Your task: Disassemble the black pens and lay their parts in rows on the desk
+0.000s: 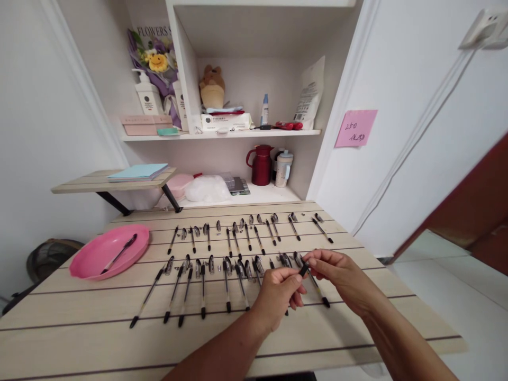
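My left hand (pixel 280 293) is closed round a pen, whose black grip (pixel 304 269) sticks up between thumb and forefinger. At the upper end of that grip, my right hand (pixel 337 270) pinches with thumb and fingertips; whatever small part lies between them is hidden. Below the right hand, a pen (pixel 319 290) lies on the wooden table (pixel 301 346). Several pens lie in a front row, one of them a pen (pixel 203 291) left of my hands, with clear caps (pixel 211 263) near their upper ends. The left hand covers part of this row.
Farther back lies a second row of pens (pixel 237 243) and caps. A pink dish (pixel 111 254) holding one capped pen (pixel 120 253) stands at the left, near a small raised shelf (pixel 91 181). Behind the table, a cabinet holds a red jug (pixel 261 165) and a tumbler (pixel 283 169).
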{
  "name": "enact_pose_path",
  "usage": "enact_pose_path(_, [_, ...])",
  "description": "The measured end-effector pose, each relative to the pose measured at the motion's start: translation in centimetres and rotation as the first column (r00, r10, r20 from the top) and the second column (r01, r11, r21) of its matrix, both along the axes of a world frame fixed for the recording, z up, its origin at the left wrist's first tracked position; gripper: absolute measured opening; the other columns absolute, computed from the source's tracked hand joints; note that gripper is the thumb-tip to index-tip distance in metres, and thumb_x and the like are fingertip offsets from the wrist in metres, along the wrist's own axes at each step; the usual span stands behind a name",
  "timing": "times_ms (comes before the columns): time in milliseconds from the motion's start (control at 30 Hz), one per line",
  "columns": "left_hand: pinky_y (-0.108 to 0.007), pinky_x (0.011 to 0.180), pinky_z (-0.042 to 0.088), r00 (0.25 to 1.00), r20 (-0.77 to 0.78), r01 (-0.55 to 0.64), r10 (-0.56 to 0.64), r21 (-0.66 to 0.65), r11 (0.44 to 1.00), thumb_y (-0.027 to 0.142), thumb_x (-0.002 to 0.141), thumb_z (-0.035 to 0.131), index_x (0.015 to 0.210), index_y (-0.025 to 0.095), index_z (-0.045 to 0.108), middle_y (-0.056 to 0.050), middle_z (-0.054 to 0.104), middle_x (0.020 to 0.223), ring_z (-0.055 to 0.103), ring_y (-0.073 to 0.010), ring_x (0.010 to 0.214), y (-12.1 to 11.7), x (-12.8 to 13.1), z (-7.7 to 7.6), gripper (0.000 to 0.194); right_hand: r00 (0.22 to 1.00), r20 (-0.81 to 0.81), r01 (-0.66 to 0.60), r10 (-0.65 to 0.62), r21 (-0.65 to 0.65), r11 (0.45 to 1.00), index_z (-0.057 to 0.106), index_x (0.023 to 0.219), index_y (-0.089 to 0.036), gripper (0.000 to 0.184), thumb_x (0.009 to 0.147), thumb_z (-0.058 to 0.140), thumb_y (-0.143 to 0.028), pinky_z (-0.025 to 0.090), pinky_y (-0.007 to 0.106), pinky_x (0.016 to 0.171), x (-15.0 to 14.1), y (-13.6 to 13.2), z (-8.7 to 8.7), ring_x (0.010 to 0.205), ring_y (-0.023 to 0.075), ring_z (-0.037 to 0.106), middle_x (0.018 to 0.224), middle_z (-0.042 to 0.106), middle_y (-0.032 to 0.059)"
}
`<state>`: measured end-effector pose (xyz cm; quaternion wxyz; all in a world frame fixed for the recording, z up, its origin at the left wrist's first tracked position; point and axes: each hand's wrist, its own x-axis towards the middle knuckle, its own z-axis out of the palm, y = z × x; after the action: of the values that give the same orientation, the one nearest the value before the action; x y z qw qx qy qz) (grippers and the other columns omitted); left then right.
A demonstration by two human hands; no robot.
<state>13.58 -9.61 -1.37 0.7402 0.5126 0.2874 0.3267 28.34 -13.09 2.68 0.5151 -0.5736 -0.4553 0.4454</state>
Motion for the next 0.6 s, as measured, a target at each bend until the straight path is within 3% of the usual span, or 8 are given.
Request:
enact_pose_path(100, [-0.019,0.04,0.028,1.0,0.001,-0.004,0.004,0.018,1.0,0.035,0.07,0.055,0.076,0.01,0.06,-0.002,0.056,0.06,0.045,-0.0062,0.042,-0.05,-0.04,-0.05,0.026,1.0,-0.021,0.014,-0.013,0.013,1.0,0.063,0.077,-0.018,0.028,0.064,0.065,-0.042,0.039,0.025,0.058,-0.27,-0.03,-0.35,0.058,0.0113,0.048,0.064,0.059,0.0008])
enact_pose_path(233, [-0.019,0.041,0.029,1.0,-0.012,-0.018,0.019,0.053,0.998,0.036,0.068,0.057,0.08,0.01,0.062,-0.002,0.056,0.06,0.045,-0.006,0.043,-0.04,-0.08,0.03,0.029,0.999,0.022,0.032,-0.033,0.061,0.998,0.058,0.063,-0.018,0.027,0.062,0.067,-0.044,0.039,0.026,0.057,-0.42,-0.15,-0.34,0.056,0.012,0.048,0.057,0.055,-0.0002])
enact_pose_path(400, [-0.019,0.042,0.029,0.999,-0.004,-0.048,0.048,0.033,0.998,0.035,0.068,0.057,0.079,0.011,0.062,-0.001,0.056,0.06,0.045,-0.0059,0.044,0.05,-0.11,0.19,0.027,0.999,-0.04,0.001,0.001,0.046,0.999,0.061,0.096,-0.02,0.041,0.068,0.059,-0.048,0.043,0.032,0.073,-0.38,-0.3,-0.45,0.082,0.0195,0.056,0.088,0.064,0.007])
enact_pose_path(600, [-0.019,0.041,0.029,0.999,-0.002,-0.036,0.036,0.061,0.998,0.034,0.07,0.056,0.077,0.011,0.062,-0.002,0.056,0.06,0.045,-0.0059,0.043,0.01,-0.17,0.08,0.025,0.997,-0.062,0.062,-0.056,0.106,0.992,0.062,0.071,-0.019,0.023,0.063,0.067,-0.04,0.043,0.029,0.07,-0.91,-0.17,-0.78,0.073,0.0161,0.055,0.079,0.063,0.0034])
